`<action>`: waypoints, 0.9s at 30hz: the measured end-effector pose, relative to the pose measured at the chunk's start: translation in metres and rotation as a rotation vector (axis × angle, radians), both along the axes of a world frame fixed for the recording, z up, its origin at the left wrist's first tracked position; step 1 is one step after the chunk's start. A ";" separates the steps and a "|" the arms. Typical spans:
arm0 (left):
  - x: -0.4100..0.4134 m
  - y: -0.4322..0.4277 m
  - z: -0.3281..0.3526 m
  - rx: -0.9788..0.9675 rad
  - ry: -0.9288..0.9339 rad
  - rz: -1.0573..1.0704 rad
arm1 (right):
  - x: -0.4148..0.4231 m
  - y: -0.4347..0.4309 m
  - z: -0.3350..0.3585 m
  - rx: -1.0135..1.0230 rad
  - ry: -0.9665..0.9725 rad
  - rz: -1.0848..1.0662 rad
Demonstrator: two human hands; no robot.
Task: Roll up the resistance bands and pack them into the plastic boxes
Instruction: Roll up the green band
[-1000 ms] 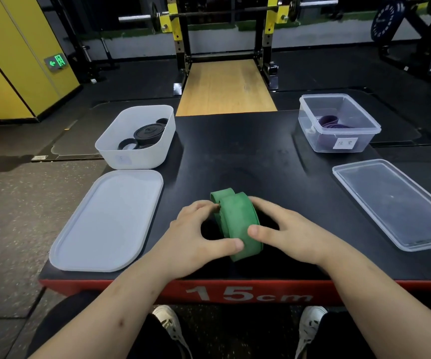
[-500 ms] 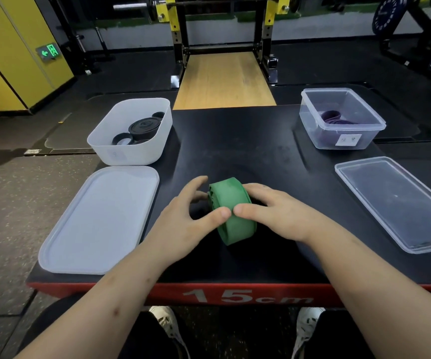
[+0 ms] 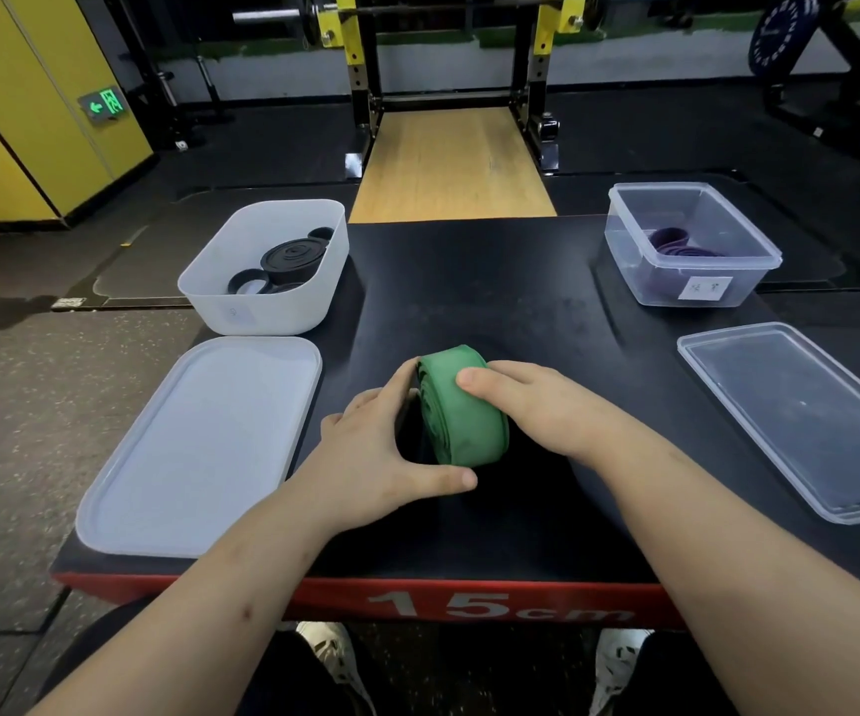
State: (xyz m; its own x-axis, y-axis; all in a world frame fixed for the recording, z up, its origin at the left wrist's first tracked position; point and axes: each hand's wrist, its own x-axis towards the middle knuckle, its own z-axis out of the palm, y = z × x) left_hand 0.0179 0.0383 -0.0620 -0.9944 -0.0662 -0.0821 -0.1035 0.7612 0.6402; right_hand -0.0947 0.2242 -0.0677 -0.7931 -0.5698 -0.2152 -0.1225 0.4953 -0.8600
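On black platform top [image 3: 521,312]: one rolled green rubber resistance band [image 3: 461,410], standing on edge, gripped by left hand [image 3: 381,452] and right hand [image 3: 536,405], fingers curled round it.

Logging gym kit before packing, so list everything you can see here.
green resistance band: one, green, rolled, platform centre
black bands: several, black, in white box
white box: one, translucent white, far left
white lid: one, white, near left
purple bands: some, purple, in clear box
clear box: one, clear, far right
clear lid: one, clear, near right
platform: one, black, under everything
hands: two, left hand and right hand, gripping the green resistance band
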 end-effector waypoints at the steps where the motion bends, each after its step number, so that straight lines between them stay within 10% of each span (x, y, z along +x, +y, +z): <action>1: -0.001 0.000 0.000 0.001 0.011 0.001 | 0.000 0.000 0.000 -0.018 -0.003 -0.001; 13: 0.001 -0.001 0.007 0.355 0.086 -0.110 | 0.017 0.033 -0.013 -0.551 -0.266 0.149; 21: -0.016 0.015 0.020 -0.011 -0.044 -0.437 | 0.019 0.084 0.001 0.136 0.160 0.268; 27: -0.036 0.036 0.019 -0.110 -0.093 -0.575 | 0.023 0.097 -0.002 0.228 0.154 0.269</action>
State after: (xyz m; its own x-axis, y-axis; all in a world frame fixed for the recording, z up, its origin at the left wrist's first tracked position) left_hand -0.0183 0.0741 -0.0431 -0.8624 0.4678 -0.1936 0.2931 0.7731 0.5625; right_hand -0.0717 0.3209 -0.0701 -0.6548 -0.7131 -0.2506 -0.3929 0.6043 -0.6931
